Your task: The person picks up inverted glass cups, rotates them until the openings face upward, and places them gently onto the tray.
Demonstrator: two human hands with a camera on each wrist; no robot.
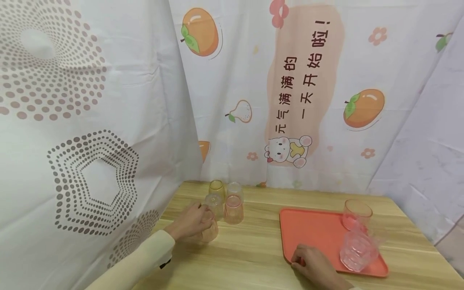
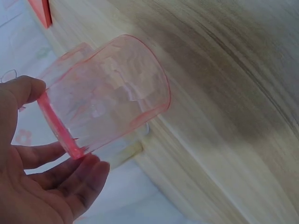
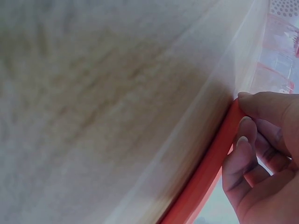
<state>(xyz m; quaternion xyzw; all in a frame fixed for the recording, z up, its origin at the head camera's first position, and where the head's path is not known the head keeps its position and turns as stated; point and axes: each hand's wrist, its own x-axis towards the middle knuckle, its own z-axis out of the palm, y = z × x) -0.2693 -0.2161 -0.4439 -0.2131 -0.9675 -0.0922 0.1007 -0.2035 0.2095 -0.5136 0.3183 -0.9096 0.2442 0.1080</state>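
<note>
My left hand (image 1: 191,221) grips a transparent pink glass (image 1: 210,234) by its thick base, the fingertips around that end. In the left wrist view the pink glass (image 2: 105,95) is base-up, with its rim towards the wooden table; whether the rim touches cannot be told. My right hand (image 1: 313,264) is at the front left corner of a red tray (image 1: 311,225). The right wrist view shows the thumb and curled fingers pinching the edge of the tray (image 3: 205,179). Just behind the held glass stand another pink glass (image 1: 233,212) and a clear glass (image 1: 214,206).
Farther back on the table (image 1: 250,253) are a yellow glass (image 1: 216,189) and a second clear glass (image 1: 235,190). A wide pink cup (image 1: 358,217) and a wavy pinkish cup (image 1: 357,251) sit on the tray's right side. Patterned curtains (image 1: 232,149) hang behind and at the sides.
</note>
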